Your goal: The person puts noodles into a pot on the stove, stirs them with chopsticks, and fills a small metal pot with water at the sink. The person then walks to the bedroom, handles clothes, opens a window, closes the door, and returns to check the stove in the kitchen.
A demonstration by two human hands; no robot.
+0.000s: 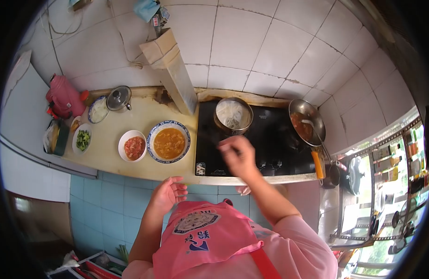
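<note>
My right hand [238, 157] is over the black cooktop, just in front of the steel pot [218, 124]. Its fingers are curled together and slightly blurred; whatever they may hold is hidden. White, foamy liquid with pale strands, perhaps noodles, fills the pot. My left hand [169, 193] is raised before the counter edge, fingers apart and holding nothing. Nearest to it stands a blue-patterned bowl [151, 149] of orange-yellow soupy food. Beside that is a white bowl [122, 151] with chopped red food, possibly tomato.
A wok [315, 109] with reddish food and a spatula sits at the right, its orange handle [318, 165] crossing the front edge. At left are a plate of chopped greens [83, 138], a glass lid [118, 97] and a pink thermos [68, 95]. A pillar [175, 79] rises behind the counter.
</note>
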